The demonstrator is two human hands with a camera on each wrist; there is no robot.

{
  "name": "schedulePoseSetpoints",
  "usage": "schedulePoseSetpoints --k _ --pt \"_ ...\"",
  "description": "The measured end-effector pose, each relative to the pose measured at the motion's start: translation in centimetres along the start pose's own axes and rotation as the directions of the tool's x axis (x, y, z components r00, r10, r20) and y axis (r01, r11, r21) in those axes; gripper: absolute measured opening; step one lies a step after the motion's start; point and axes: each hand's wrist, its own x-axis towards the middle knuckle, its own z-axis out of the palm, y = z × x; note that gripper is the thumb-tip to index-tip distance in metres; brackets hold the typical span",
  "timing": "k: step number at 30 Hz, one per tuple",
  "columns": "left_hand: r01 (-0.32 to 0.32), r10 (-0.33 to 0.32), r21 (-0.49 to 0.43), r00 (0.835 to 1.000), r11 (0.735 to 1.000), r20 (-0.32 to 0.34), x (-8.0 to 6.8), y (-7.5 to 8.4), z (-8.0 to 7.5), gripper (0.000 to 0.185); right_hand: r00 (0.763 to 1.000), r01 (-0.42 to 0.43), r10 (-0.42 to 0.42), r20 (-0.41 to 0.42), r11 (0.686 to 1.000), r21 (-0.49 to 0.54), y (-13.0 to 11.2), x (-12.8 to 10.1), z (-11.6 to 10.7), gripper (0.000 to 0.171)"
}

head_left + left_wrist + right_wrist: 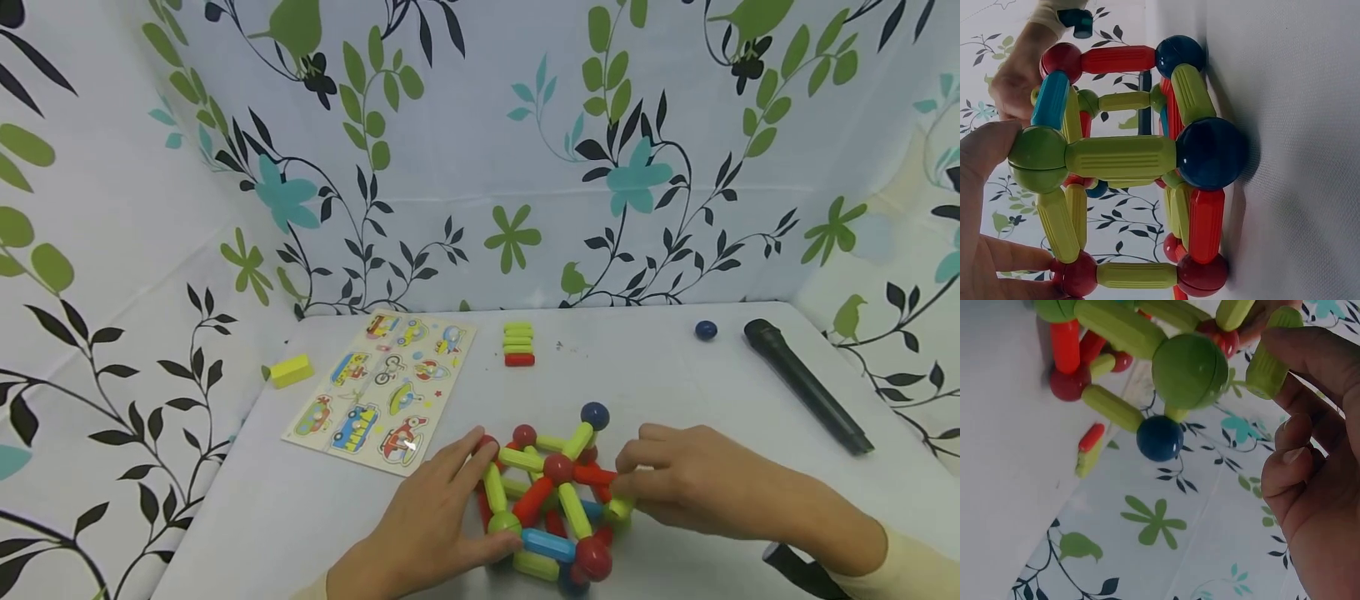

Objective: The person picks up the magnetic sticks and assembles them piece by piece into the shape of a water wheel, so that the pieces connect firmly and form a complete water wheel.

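A frame of magnetic rods and balls in green, red and blue stands on the white table near its front edge. My left hand grips its left side, with a finger on a red ball and the thumb against a green ball. My right hand is at the frame's right side and pinches a short green rod beside a large green ball. A dark blue ball tops the frame.
A vehicle puzzle board and a yellow block lie at the left. A small stack of green and red rods sits behind, with a loose blue ball and a black microphone at the right. Floral cloth walls enclose the table.
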Motion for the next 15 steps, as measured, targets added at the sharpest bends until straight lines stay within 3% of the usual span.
schedulePoseSetpoints --k 6,15 --pt "-0.013 0.013 0.001 1.000 1.000 -0.013 0.0 0.0 0.0 0.096 0.999 0.054 -0.054 0.009 0.999 0.005 -1.6 0.2 1.7 0.034" --pt "0.008 -0.008 -0.007 1.000 1.000 0.002 0.0 0.0 0.0 0.097 0.998 0.056 -0.055 -0.016 0.998 0.013 -1.5 -0.1 2.7 0.031"
